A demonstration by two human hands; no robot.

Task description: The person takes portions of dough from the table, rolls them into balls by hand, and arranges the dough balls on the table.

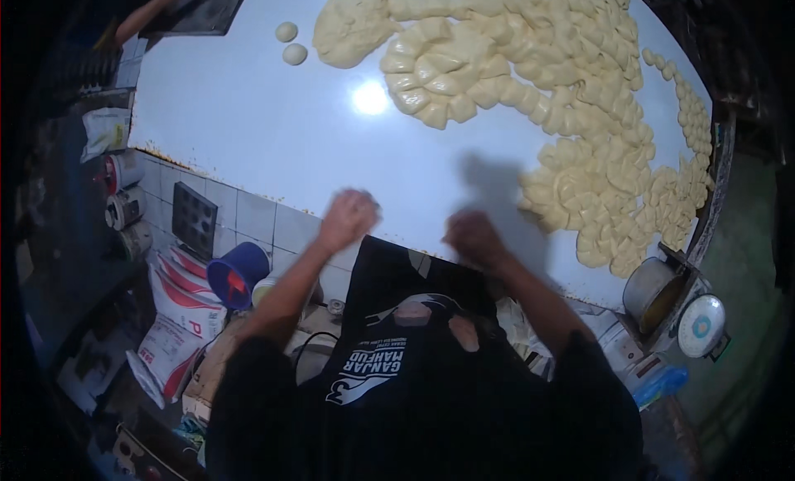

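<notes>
Nearest the head camera is the person's own chest in a black shirt (397,373) with a white print and two worn holes, filling the lower middle of the view. Both bare forearms rise from it toward the near edge of a wide white worktable (273,125).

The left hand (348,218) is curled into a loose fist at the table's near edge. The right hand (474,235) is likewise bunched, knuckles up, well apart from the left. Motion blur and the curled fingers hide the palms, so whether either hand encloses a piece of dough cannot be told.

The nearest dough is the big spread of cut dough pieces (596,191), which lies on the table just beyond and to the right of the right hand and runs up along the far right side. A larger uncut dough mass (352,26) sits at the far end, with two small dough balls (290,42) just to its left.

At the table's right corner stand a metal pot (650,291) and a round dial scale (701,325). Below the tiled table front on the left are a blue bucket (234,274) and printed flour sacks (178,324). Another person's arm (149,13) shows at the upper left.
</notes>
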